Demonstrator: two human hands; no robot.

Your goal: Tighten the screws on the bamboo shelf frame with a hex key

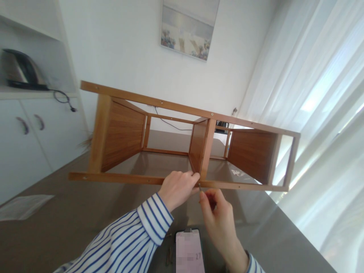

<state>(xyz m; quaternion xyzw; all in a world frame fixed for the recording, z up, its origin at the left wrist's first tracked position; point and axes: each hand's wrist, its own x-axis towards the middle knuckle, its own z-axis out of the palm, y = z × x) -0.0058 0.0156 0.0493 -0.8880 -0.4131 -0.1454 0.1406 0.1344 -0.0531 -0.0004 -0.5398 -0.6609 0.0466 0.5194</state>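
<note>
A brown wooden shelf frame (122, 178) lies on its side on the table, its panels standing upright between the long rails. My left hand (178, 185) is closed around the near rail, where the middle crosspiece (209, 148) meets it. Just right of it, my right hand (217, 212) pinches a thin metal screw (200, 186) between thumb and fingers. The screw's far end is at the near rail, under the joint; whether it sits in a hole I cannot tell.
On the grey table (136, 231) a phone (189, 252) lies close to me, with several loose screws (169, 256) beside it. A clear plastic bag (25, 206) lies at left. A kettle (25, 70) stands on the cabinet; white curtains (321, 125) hang at right.
</note>
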